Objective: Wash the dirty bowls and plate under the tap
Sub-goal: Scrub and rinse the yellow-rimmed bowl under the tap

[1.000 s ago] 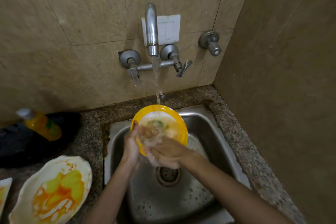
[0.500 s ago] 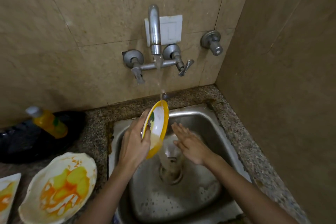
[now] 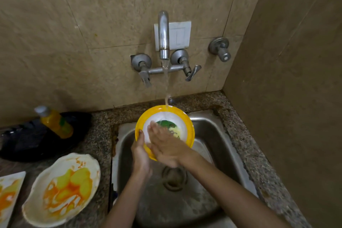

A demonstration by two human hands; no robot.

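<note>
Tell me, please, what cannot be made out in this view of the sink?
Head view: lower inside of the yellow bowl, covered by the right hand.
Head view: fingers of the left hand, behind the bowl; only its thumb shows.
Head view: the square plate, cut off by the left edge.
Head view: label of the bottle, too small to read.

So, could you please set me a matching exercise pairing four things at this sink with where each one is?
1 yellow-rimmed bowl
2 stained plate
3 yellow bottle
4 right hand

A on the counter, left of the sink
B pressed flat inside the bowl
C under the stream from the tap
D lying on something black

Pairs: 1-C, 2-A, 3-D, 4-B
</note>
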